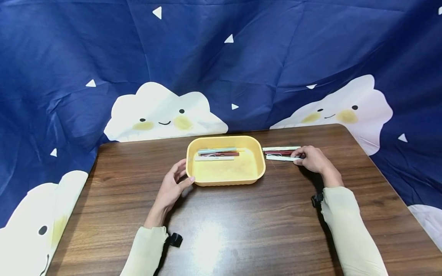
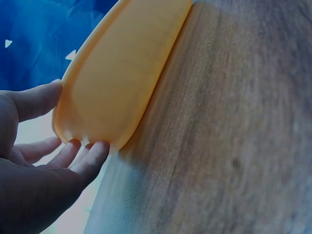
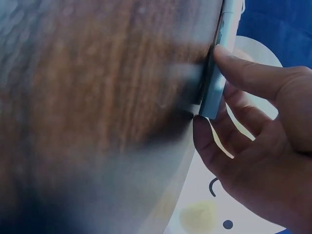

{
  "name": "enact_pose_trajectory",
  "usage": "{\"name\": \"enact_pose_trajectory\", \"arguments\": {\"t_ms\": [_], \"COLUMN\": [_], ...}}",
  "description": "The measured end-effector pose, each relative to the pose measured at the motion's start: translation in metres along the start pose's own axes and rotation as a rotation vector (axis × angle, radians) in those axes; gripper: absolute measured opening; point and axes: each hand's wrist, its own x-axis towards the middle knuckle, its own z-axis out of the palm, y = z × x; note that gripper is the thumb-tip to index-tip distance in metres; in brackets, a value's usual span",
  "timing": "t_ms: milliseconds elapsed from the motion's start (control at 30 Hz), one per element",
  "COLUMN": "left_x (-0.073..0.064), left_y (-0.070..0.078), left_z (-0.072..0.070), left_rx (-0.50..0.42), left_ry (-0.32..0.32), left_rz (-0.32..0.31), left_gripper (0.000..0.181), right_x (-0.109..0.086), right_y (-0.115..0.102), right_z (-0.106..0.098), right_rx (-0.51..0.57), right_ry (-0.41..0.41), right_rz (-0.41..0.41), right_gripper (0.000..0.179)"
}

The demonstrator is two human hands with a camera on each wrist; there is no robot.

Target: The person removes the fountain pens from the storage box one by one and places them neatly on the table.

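A yellow plastic tray (image 1: 221,171) stands near the table's far edge. Inside it lie a light blue pen (image 1: 221,150), a dark red pen (image 1: 228,154) and a white pen (image 1: 215,158). My left hand (image 1: 171,188) holds the tray's left near corner, thumb at the rim and fingers bent against the end wall. Right of the tray, a dark red pen (image 1: 280,153) lies between a far white pen (image 1: 281,148) and a near white pen (image 1: 280,158). My right hand (image 1: 313,159) pinches the near white pen at its right end, its thumb on the barrel in the right wrist view.
The brown wooden table (image 1: 255,230) has its far edge just behind the tray. A blue cloth (image 1: 193,46) with white clouds hangs behind it and down its sides. Black wrist cameras sit by both sleeves.
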Motion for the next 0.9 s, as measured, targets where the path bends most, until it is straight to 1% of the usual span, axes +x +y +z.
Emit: {"name": "enact_pose_trajectory", "arguments": {"t_ms": [233, 533, 900], "left_x": [0.0003, 0.0008, 0.0007], "left_y": [-0.0009, 0.0005, -0.0022], "left_z": [-0.0008, -0.0006, -0.0016], "left_rx": [-0.002, -0.005, -0.005], "left_ry": [0.002, 0.005, -0.002], "left_rz": [0.011, 0.002, 0.016], "left_gripper": [0.069, 0.070, 0.070], "right_x": [0.0023, 0.0017, -0.0009], "right_y": [-0.0019, -0.0039, -0.0058], "right_z": [0.0001, -0.0014, -0.0034], "right_rx": [-0.015, -0.006, -0.001], "right_ry": [-0.012, -0.004, 0.035], "right_rz": [0.009, 0.035, 0.017], "right_gripper": [0.008, 0.013, 0.016]}}
